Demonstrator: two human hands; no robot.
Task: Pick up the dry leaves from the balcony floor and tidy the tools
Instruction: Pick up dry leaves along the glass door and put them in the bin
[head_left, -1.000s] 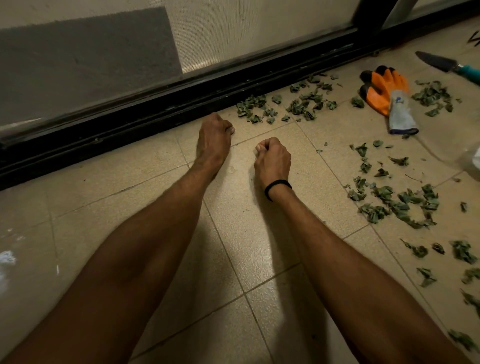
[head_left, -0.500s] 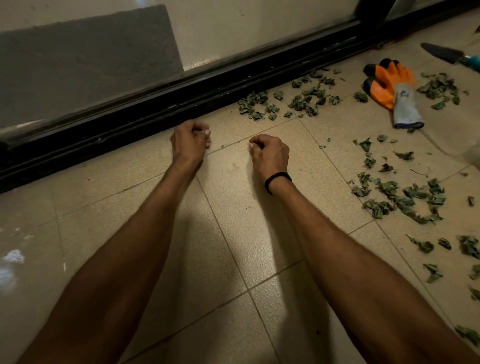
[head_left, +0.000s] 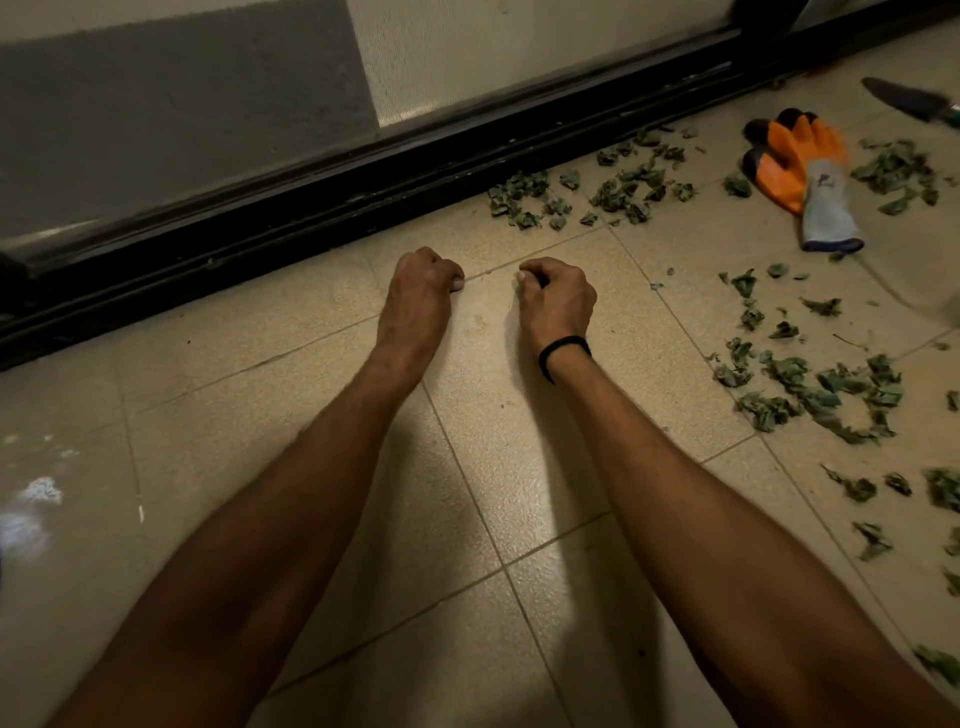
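Watching, I see my left hand (head_left: 420, 291) has pulled back and curled tight next to my right hand (head_left: 560, 301), both fists with no leaf showing, so the dry leaves (head_left: 587, 193) still lie on the floor further right, by the orange gloves (head_left: 797, 156).

Dim, warm light. A pale sheen, perhaps from a lamp overhead, lies on the floor (head_left: 524, 499) between soft shadows of the left forearm (head_left: 291, 519) and right forearm (head_left: 727, 519). The leaves (head_left: 940, 488) at the right edge are smeared with blur, and the door track (head_left: 363, 197) bows from lens distortion.
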